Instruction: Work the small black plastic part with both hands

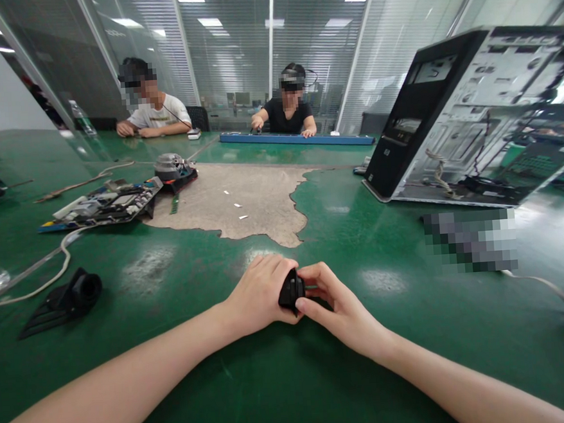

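A small black part [292,292], plastic by its look, sits between my two hands just above the green table [255,381]. Curled around its left side is my left hand [261,290], back turned up and fingers closed. My right hand [334,304] pinches the right side of the same part with thumb and fingertips. What kind of part it is cannot be made out, since my fingers cover much of it. To the left of my forearm lies a black plastic piece [68,300] with a round opening and a slatted, flat end.
At right stands an opened black computer case [392,133]. A circuit board with parts [110,204] and a heatsink fan [175,167] lie at left by a bare beige patch [257,200]. Two people sit across, one behind a long blue bar [296,139]. A cable [65,252] runs left.
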{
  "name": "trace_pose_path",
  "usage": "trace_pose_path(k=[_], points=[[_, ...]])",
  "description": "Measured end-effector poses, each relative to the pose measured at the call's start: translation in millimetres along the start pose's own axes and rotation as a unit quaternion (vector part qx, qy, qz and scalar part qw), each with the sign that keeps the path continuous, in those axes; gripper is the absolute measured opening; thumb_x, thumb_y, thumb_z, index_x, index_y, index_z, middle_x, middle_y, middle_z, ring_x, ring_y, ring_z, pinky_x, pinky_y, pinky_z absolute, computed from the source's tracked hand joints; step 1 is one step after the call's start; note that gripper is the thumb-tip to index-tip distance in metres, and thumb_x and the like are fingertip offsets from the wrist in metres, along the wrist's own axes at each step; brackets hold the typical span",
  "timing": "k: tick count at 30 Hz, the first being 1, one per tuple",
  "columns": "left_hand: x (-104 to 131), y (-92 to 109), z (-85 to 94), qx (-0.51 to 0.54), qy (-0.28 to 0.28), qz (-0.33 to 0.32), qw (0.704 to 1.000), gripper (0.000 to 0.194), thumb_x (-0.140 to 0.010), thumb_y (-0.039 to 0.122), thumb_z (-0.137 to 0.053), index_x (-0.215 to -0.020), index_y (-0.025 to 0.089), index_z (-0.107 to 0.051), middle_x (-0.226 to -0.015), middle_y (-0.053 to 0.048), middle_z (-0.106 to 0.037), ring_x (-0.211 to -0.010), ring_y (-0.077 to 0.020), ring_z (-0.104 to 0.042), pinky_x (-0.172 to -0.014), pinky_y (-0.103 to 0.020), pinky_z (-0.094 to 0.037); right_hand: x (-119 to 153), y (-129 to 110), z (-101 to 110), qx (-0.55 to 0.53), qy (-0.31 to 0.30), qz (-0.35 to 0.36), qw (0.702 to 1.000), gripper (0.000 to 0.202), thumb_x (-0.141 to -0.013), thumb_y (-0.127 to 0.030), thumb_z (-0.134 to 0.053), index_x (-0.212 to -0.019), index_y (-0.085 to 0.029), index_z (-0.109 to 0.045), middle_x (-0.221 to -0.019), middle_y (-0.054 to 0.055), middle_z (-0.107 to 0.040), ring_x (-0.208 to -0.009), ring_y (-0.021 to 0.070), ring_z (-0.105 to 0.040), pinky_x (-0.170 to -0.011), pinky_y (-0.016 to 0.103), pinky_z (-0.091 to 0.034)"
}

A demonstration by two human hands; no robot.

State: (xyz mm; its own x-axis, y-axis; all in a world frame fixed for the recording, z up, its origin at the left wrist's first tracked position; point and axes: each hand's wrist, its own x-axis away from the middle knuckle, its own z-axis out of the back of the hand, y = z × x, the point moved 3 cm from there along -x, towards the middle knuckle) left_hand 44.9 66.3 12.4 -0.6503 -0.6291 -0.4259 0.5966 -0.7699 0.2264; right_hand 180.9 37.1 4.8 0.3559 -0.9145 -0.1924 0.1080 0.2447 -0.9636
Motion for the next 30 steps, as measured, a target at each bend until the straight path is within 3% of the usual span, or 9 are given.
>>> trace_pose_path(k=[4, 8, 14, 20, 25, 30], points=[[-0.7, 0.1, -0.9, 0.0, 0.008, 0.002, 1.0, 0.042, -0.061, 0.036, -0.06, -0.095, 0.017, -0.042, -0.086, -0.004, -0.054, -0.079, -0.022, -0.051, -0.069, -0.033, -0.035, -2.4, 2.7, -1.5, -0.059, 0.01, -0.028, 0.998, 0.015, -0.079, -0.03, -0.053, -0.09, -0.022, -0.046, -0.088, 0.001, -0.049, -0.083, 0.0145, -0.053, -0.064, 0.027, -0.051], [-1.0, 0.3, -1.6, 0.0, 0.008, 0.004, 1.0, 0.041, -0.061, 0.036, -0.059, -0.094, 0.018, -0.042, -0.085, -0.004, -0.054, -0.078, -0.0219, -0.051, -0.069, -0.033, -0.035, -3.5, 5.5, -1.5, -0.054, 0.003, -0.071, 0.996, 0.022, -0.079, -0.03, -0.054, -0.096, -0.021, -0.044, -0.089, 0.002, -0.052, -0.081, 0.0146, -0.054, -0.066, 0.029, -0.05], [-0.4, 0.0, -0.1, 0.001, -0.001, 0.004, 1.0, 0.045, -0.06, 0.034, -0.059, -0.097, 0.017, -0.042, -0.087, -0.004, -0.055, -0.079, -0.0221, -0.051, -0.071, -0.034, -0.035, -2.3, 3.2, 0.1, -0.07, -0.029, -0.034, 0.997, 0.025, -0.074, -0.024, -0.061, -0.091, -0.023, -0.044, -0.092, 0.0, -0.051, -0.088, 0.0132, -0.052, -0.078, 0.03, -0.046], [-0.7, -0.1, -0.5, -0.002, 0.013, 0.003, 1.0, 0.041, -0.062, 0.038, -0.059, -0.094, 0.017, -0.043, -0.086, -0.004, -0.054, -0.079, -0.0221, -0.051, -0.069, -0.033, -0.035, -3.6, 4.0, -0.3, -0.091, 0.001, -0.061, 0.994, 0.019, -0.076, -0.03, -0.057, -0.087, -0.022, -0.044, -0.084, 0.0, -0.051, -0.079, 0.0127, -0.053, -0.065, 0.026, -0.047], [-0.9, -0.2, -1.2, 0.0, 0.009, 0.003, 1.0, 0.042, -0.061, 0.038, -0.059, -0.095, 0.018, -0.043, -0.087, -0.004, -0.055, -0.08, -0.0225, -0.051, -0.07, -0.034, -0.036, -4.5, 5.1, 0.8, -0.069, -0.006, -0.079, 0.994, 0.026, -0.075, -0.031, -0.058, -0.095, -0.021, -0.045, -0.09, 0.002, -0.053, -0.082, 0.0143, -0.054, -0.072, 0.03, -0.047], [0.1, -0.6, -1.4, 0.0, 0.005, 0.002, 1.0, 0.044, -0.06, 0.035, -0.059, -0.097, 0.017, -0.042, -0.087, -0.004, -0.055, -0.08, -0.0222, -0.051, -0.071, -0.034, -0.036, -4.0, 3.1, 2.3, -0.092, -0.027, -0.048, 0.994, 0.031, -0.069, -0.026, -0.066, -0.089, -0.023, -0.043, -0.091, 0.0, -0.053, -0.091, 0.0141, -0.054, -0.084, 0.032, -0.043]])
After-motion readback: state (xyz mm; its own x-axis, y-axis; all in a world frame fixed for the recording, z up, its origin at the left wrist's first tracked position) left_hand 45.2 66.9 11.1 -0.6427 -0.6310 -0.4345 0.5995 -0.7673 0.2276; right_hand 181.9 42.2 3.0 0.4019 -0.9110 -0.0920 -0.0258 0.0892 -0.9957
